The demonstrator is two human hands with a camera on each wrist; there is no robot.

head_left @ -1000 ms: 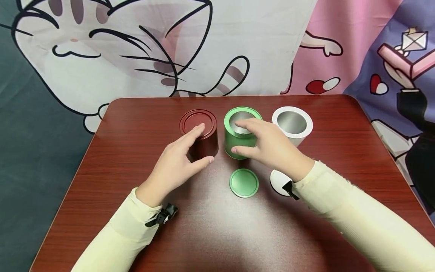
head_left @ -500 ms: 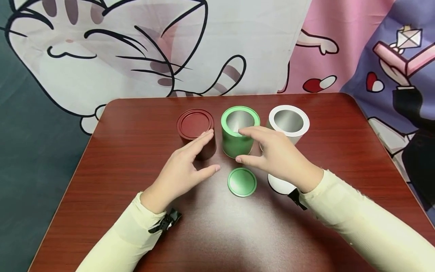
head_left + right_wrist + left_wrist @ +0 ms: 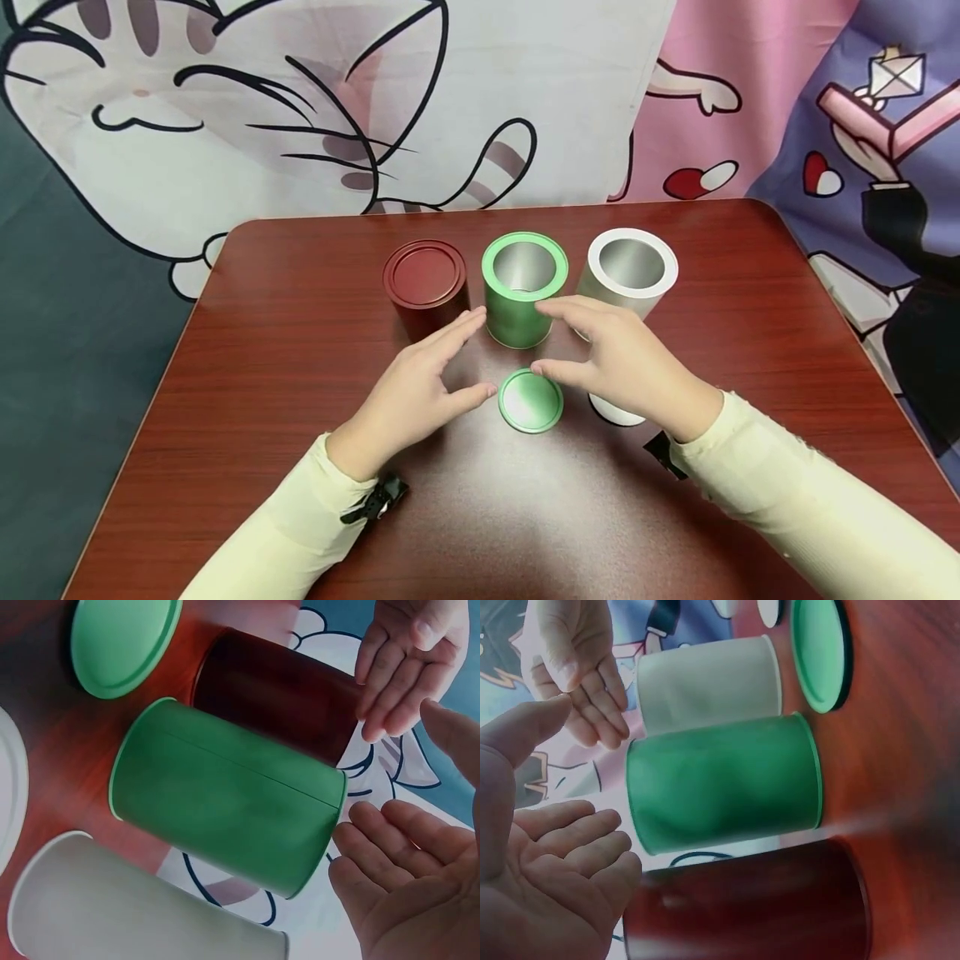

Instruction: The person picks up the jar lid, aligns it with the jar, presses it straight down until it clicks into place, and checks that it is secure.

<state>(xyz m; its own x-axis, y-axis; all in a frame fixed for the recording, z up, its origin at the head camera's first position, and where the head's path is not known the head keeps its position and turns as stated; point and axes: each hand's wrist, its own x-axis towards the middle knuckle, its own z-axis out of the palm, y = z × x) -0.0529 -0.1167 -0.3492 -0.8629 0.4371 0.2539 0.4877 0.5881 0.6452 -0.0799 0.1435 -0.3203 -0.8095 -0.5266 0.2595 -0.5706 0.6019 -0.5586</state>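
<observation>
Three cans stand in a row on the table. At the left is a dark red can [image 3: 425,279] with its lid on. The middle green can [image 3: 519,321] and the white can [image 3: 611,287] at the right have open tops. A green lid [image 3: 531,402] lies flat before the green can, and a white lid [image 3: 615,412] is partly hidden under my right hand [image 3: 626,358]. My left hand [image 3: 408,392] hovers in front of the red can, fingers extended and thumb apart. The right hand is spread likewise in front of the white can. Neither hand holds anything.
The brown wooden table [image 3: 247,400] has its back edge just behind the cans. A printed cloth [image 3: 540,67] with cartoon figures hangs behind it. Black wrist straps sit at both cuffs, the left strap [image 3: 375,500] showing most.
Both hands have drawn back from the cans toward the person. The left has also shifted right, away from the red can's lid. Cans and lids keep their places on the table.
</observation>
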